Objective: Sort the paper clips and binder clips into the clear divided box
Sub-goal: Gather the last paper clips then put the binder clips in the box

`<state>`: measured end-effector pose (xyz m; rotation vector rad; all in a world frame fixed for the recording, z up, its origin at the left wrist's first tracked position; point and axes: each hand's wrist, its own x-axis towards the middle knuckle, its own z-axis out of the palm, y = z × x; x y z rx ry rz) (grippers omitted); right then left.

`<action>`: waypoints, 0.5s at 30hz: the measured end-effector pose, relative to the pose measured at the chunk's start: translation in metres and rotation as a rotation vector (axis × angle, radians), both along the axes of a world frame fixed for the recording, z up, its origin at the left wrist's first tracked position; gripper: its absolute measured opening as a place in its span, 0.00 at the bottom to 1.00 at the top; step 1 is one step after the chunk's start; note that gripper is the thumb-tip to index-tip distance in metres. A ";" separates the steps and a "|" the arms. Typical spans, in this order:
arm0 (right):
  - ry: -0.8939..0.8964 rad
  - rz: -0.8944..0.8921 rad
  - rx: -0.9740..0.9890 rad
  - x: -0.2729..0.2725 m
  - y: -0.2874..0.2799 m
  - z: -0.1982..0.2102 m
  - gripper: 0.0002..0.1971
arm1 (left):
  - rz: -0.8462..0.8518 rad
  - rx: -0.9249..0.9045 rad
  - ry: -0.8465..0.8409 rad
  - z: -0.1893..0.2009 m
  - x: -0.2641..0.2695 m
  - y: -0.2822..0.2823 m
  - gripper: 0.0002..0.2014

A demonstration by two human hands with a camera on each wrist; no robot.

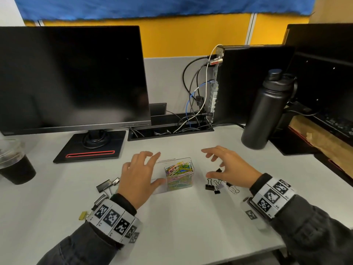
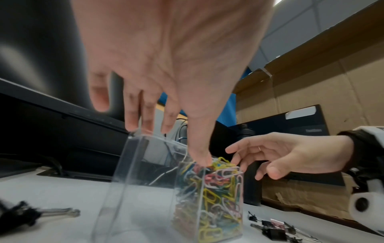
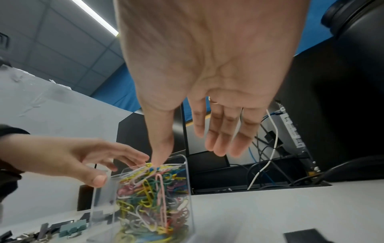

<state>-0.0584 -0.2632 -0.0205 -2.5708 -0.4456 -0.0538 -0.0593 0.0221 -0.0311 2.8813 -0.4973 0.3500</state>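
Paper clips already fill the box half nearer the right hand; the half under the left hand looks empty. Binder clips still lie beside both hands. Both hands relaxed, gripping nothing.

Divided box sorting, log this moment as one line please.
paper clips fill right compartment of clear divided box | left compartment empty | binder clips on desk | left hand over box | right hand open

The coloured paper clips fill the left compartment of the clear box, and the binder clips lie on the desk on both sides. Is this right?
Not quite: the paper clips fill the right compartment of the clear box, as the head view shows; its left one looks empty. The binder clips do lie on the desk on both sides.
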 end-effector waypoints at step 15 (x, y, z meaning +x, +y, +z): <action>0.089 0.106 0.161 0.018 0.042 -0.020 0.27 | -0.143 -0.124 0.207 -0.011 0.006 0.007 0.31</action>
